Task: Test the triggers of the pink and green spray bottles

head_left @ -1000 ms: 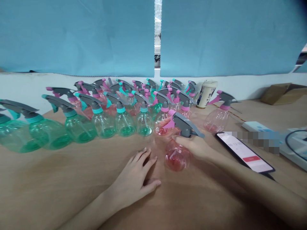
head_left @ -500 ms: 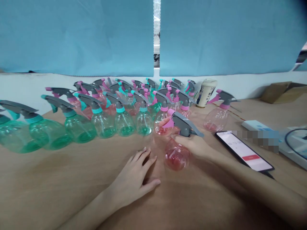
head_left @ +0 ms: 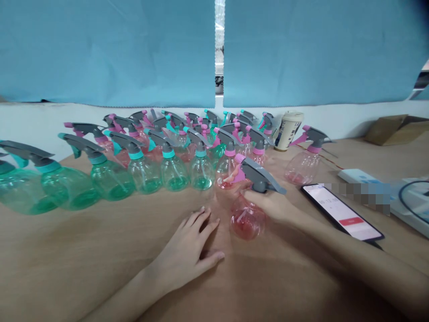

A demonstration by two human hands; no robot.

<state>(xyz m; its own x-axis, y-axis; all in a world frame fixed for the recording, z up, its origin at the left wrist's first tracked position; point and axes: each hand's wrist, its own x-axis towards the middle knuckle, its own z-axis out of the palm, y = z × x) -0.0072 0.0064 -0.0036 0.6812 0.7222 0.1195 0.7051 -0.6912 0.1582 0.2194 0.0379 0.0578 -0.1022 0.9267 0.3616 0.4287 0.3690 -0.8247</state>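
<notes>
Right of centre, the right hand (head_left: 271,204) grips a pink spray bottle (head_left: 248,221) below its trigger head (head_left: 256,172), likely the surest hold on light, slippery plastic; the left hand (head_left: 186,250) lies open.

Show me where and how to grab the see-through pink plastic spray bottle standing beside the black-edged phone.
Probably best by its narrow pink plastic collar, coming from the right, beneath the overhanging grey plastic head. The spray bottle's pink trigger points left, so that approach should avoid squeezing it, and the rounded body bulges wider than the collar.
</notes>
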